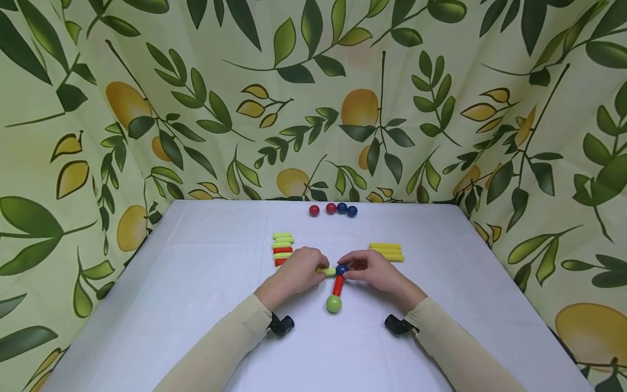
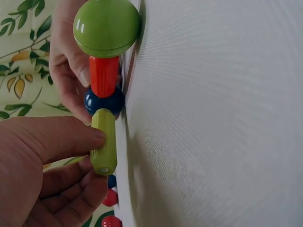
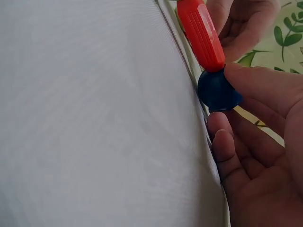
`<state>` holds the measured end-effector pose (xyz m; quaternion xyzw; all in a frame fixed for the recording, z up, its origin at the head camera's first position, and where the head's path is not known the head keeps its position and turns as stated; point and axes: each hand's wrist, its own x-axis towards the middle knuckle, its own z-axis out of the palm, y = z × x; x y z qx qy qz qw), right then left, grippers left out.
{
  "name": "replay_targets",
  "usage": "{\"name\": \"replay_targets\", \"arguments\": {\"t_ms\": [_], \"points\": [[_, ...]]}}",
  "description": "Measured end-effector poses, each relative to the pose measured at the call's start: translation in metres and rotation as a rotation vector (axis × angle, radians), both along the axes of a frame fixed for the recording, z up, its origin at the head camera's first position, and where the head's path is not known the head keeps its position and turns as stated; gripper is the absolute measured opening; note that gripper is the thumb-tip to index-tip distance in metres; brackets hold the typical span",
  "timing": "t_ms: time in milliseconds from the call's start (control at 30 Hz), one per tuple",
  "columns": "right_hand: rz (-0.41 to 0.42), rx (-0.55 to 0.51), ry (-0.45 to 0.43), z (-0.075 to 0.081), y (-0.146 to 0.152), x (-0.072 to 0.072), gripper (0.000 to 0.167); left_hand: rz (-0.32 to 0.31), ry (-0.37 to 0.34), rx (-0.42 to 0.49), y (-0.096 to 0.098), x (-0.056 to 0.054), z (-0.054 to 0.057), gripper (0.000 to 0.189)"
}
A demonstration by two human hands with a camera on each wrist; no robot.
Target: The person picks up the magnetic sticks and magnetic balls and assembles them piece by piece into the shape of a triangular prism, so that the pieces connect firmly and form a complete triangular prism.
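Near the middle of the table, my left hand (image 1: 301, 269) pinches a ridged yellow-green rod (image 2: 104, 146) between thumb and fingers. One end of that rod meets a dark blue ball (image 3: 217, 90). My right hand (image 1: 376, 269) grips the blue ball with thumb and fingertips. A red rod (image 1: 338, 285) also joins the ball and runs toward the front. At its near end sits a larger light green ball (image 1: 334, 304). In the right wrist view the yellow-green rod is hidden.
Red rods (image 1: 282, 250) and light green rods (image 1: 282, 240) lie in a column beyond my left hand. Several yellow rods (image 1: 385, 246) lie beyond my right hand. Two red balls (image 1: 314, 210) and two blue balls (image 1: 351, 211) rest along the table's far edge, before a leaf-patterned curtain (image 1: 313, 109).
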<state>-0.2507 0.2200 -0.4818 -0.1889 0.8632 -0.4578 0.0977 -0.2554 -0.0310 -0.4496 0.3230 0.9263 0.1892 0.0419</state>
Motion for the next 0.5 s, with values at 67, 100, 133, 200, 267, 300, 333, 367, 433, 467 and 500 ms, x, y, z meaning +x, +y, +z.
{"name": "replay_targets", "arguments": {"t_ms": [67, 100, 133, 200, 267, 300, 333, 367, 433, 467, 500], "points": [[-0.009, 0.005, -0.008, -0.0001, 0.0004, 0.0001, 0.030, -0.006, 0.006, 0.005, 0.0004, -0.0007, -0.0002, 0.020], [-0.012, 0.008, -0.009, -0.0003, 0.0006, 0.0000, 0.030, -0.009, 0.010, 0.010, 0.0005, -0.0009, 0.0000, 0.019], [-0.015, 0.009, -0.010, -0.0007, 0.0007, 0.0000, 0.030, -0.011, 0.013, 0.012, 0.0005, -0.0009, 0.0004, 0.019], [-0.028, 0.011, -0.015, -0.0016, 0.0004, 0.0001, 0.030, -0.013, 0.016, 0.016, 0.0002, -0.0010, 0.0009, 0.018], [-0.036, 0.009, -0.014, -0.0030, 0.0001, 0.0003, 0.030, -0.013, 0.013, 0.020, -0.0002, -0.0009, 0.0015, 0.018], [-0.040, 0.007, -0.014, -0.0040, 0.0003, 0.0002, 0.030, -0.011, 0.007, 0.023, -0.0004, -0.0007, 0.0016, 0.018], [-0.043, 0.004, -0.013, -0.0049, 0.0003, 0.0001, 0.029, -0.008, 0.001, 0.023, -0.0007, -0.0008, 0.0013, 0.019], [-0.046, 0.001, -0.012, -0.0057, 0.0005, -0.0001, 0.029, -0.008, -0.003, 0.025, -0.0009, -0.0013, 0.0006, 0.019], [-0.046, -0.006, -0.012, -0.0073, 0.0009, -0.0005, 0.029, -0.007, -0.007, 0.029, -0.0013, -0.0022, -0.0008, 0.019], [-0.046, -0.008, -0.012, -0.0080, 0.0010, -0.0008, 0.029, -0.006, -0.010, 0.031, -0.0016, -0.0027, -0.0016, 0.019], [-0.047, -0.009, -0.013, -0.0085, 0.0009, -0.0010, 0.029, -0.005, -0.011, 0.032, -0.0019, -0.0029, -0.0020, 0.019]]}}
